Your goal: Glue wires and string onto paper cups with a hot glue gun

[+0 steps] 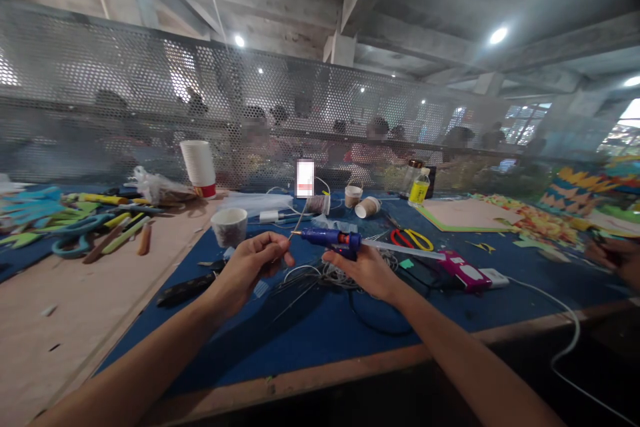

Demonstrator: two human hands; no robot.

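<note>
My right hand (367,271) is wrapped round a blue glue gun (327,237), with a long whitish glue stick (400,249) running out of its back. Between the fingertips of my left hand (263,255) is pinched a thin wire (300,217) that slants up and away. The gun's nozzle is at the wire, close to my left fingers; whether they touch I cannot tell. A tangle of thin wire (345,275) lies on the blue table mat (300,340) below both hands, partly hidden by my right hand.
A paper cup (229,227), a stack of cups (197,167), scissors (417,240) and a magenta power strip (463,271) with a white cable stand or lie around. Blue scissors (80,235) are at the left. Another person's hand (613,257) is at the far right.
</note>
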